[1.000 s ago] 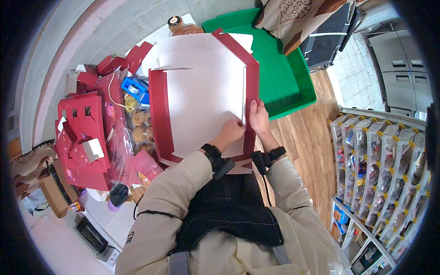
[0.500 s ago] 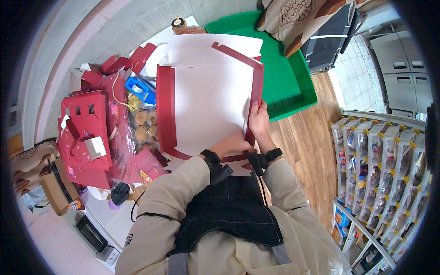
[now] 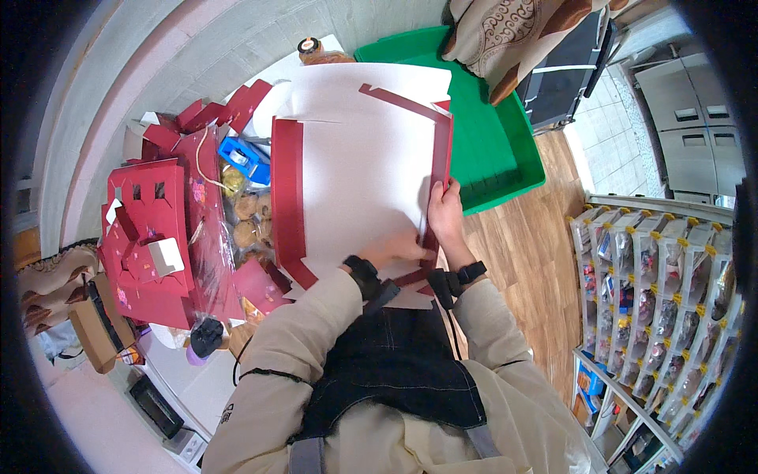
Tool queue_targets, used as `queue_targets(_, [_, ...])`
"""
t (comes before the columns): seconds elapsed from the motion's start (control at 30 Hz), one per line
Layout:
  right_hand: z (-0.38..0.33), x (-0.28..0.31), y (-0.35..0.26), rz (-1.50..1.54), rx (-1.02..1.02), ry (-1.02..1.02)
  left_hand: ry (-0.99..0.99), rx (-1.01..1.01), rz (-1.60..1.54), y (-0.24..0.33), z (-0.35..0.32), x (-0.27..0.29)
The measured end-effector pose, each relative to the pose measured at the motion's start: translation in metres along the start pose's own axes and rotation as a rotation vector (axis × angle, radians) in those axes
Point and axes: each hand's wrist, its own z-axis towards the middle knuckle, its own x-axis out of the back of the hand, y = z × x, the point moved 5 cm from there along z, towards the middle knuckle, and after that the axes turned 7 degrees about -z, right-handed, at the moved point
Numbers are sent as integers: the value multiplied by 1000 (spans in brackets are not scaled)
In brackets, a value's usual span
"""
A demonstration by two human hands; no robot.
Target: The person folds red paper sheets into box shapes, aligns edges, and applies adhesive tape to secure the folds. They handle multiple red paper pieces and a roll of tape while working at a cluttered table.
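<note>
A large cardboard box (image 3: 355, 166), white inside with dark red walls, lies partly folded in front of me. Its left and right walls stand up, and its far white panel lies spread out. My right hand (image 3: 446, 215) grips the right wall near the close corner, thumb on the inner side and fingers mostly hidden outside. Across the box reaches my left hand (image 3: 397, 248), its fingers bent together at the same corner on the red edge. The back of the hand partly hides those fingertips. A red near flap (image 3: 414, 275) shows beneath the left hand.
Left of the box lie folded red cartons (image 3: 150, 229), a blue tape dispenser (image 3: 245, 160) and packaged round baked goods (image 3: 246, 220). A green tray (image 3: 497, 150) stands to the right. A jar (image 3: 309, 49) sits at the back; clear-drawer shelving (image 3: 647, 292) stands far right.
The box's near red edge has shifted, and its near left corner flap now points outward. My right hand has slid slightly nearer along the wall; my left hand stays around the corner.
</note>
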Motion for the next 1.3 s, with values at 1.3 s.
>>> queue_targets(1.3, [-127, 61, -34, -323, 1235, -583, 268, -340, 606, -16, -240, 122])
